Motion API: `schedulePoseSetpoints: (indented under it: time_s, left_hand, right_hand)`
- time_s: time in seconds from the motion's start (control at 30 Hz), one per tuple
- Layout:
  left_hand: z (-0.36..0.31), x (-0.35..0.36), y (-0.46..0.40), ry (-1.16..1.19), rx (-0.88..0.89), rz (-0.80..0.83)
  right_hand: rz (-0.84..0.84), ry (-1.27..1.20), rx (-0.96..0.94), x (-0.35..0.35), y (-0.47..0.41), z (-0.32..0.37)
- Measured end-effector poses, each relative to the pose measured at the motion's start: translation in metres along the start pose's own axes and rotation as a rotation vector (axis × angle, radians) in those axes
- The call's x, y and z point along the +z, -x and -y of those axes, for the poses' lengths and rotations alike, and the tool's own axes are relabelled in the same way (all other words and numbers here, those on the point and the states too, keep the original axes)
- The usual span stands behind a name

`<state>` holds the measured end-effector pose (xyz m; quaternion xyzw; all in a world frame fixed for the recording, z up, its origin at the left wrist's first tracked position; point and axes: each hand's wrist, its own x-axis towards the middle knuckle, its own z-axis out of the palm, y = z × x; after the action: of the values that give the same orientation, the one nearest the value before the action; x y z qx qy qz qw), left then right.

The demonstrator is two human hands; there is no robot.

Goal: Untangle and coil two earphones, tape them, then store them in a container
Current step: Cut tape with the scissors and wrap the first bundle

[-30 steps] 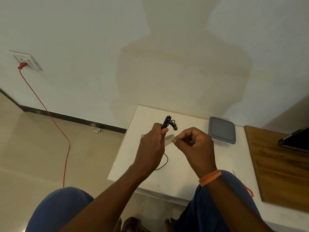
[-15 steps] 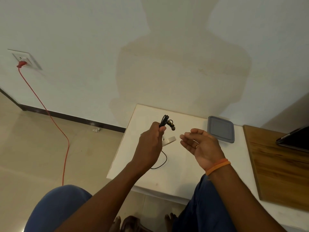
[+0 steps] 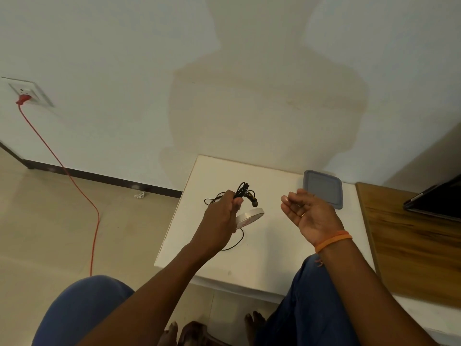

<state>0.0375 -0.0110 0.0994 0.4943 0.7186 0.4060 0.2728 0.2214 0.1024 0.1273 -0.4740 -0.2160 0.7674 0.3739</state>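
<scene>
The left hand (image 3: 223,216) pinches a bunched black earphone (image 3: 245,193) above the white table (image 3: 274,245); a tape roll (image 3: 249,215) sits just beneath. The right hand (image 3: 309,213) hovers empty, fingers relaxed. Untaped, the coil may spring loose. The grey container (image 3: 323,188) lies beyond.

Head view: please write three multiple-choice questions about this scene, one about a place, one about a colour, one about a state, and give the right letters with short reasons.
1. Where is the grey lid?
A. on the white table, near the wall
B. on the floor
C. in the left hand

2. What colour is the cable plugged into the wall socket?
A. black
B. red
C. white

3. What is the right hand doing?
A. gripping the tape roll
B. pinching the earphone
C. open, palm up, holding nothing

Answers: 1 A, the lid lies flat at the far side of the table. 2 B, the cable and plug are red. 3 C, its fingers are relaxed; the left hand grips the black earphone.
</scene>
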Motion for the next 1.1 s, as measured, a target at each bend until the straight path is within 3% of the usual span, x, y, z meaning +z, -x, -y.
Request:
schedulePoseSetpoints:
  time_s: [0.33,0.57,0.73,0.87,1.1]
  left_hand:
    - [0.008,0.022,-0.005,0.181,-0.092,0.036]
    - [0.009,0.029,-0.013,-0.043,-0.109,0.012]
    - [0.004,0.028,-0.018,-0.02,-0.135,-0.089]
    - [-0.007,0.027,-0.019,0.201,-0.144,-0.092]
    - [-0.025,0.025,-0.019,0.305,-0.026,-0.068]
  right_hand:
    - [0.096,0.163,-0.073,0.0,0.0,-0.002]
    - [0.152,0.347,-0.169,0.002,0.0,-0.006]
    - [0.194,0.488,-0.248,0.005,0.002,-0.01]
    - [0.17,0.626,-0.286,0.007,0.002,-0.012]
    - [0.177,0.856,-0.352,0.009,0.004,-0.014]
